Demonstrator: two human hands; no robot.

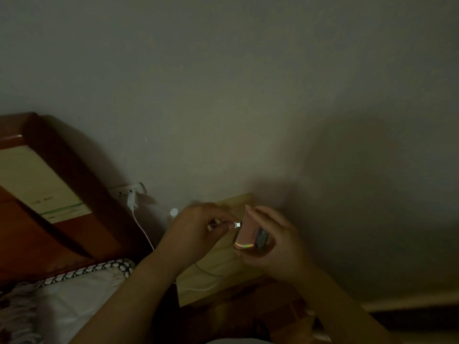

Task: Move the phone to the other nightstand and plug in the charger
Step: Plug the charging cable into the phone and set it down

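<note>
A pink phone point(248, 235) is held above the light wooden nightstand point(223, 264), gripped in my right hand point(275, 242) with its bottom edge turned left. My left hand point(196, 224) pinches the white charger cable's plug point(237, 224), whose metal tip touches the phone's bottom edge. The cable point(142, 230) runs down from a white charger adapter point(132, 200) plugged into the wall socket point(129, 189), and a loose stretch lies on the nightstand top. The room is dim.
A dark red wooden headboard point(82, 207) with a pale panel stands at the left. A bed with white and patterned bedding point(62, 301) fills the lower left. A small white round object point(174, 212) sits behind my left hand. Bare wall is above.
</note>
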